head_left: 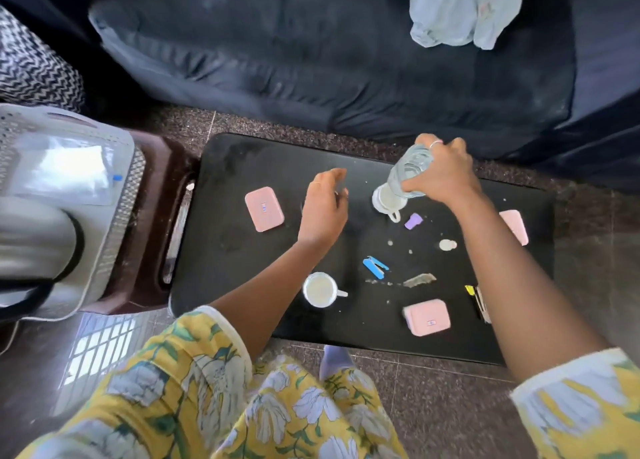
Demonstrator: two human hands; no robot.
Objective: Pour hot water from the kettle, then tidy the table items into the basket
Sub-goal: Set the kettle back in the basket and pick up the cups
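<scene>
My right hand (445, 178) grips a clear plastic bottle (408, 171) with a white cap end, lying tilted on the black table (242, 161) at the back right. My left hand (323, 204) hovers above the table's middle, fingers loosely curled and holding nothing. Near the front edge stands a white cup (320, 289). Pink cases lie at the left (264, 208), the front right (427, 317) and the far right (515, 226). A blue stapler (375, 267) and a purple piece (413, 221) sit mid-table. The white basket (114, 195) stands to the left on a brown stool, with the metal kettle (38, 240) beside it.
A dark sofa (346, 71) with a pale cloth (464, 12) runs along the far side of the table. Small white spots, a grey scrap (419, 280) and yellow-tipped pens (479, 301) lie on the table's right half. My yellow floral clothing fills the foreground.
</scene>
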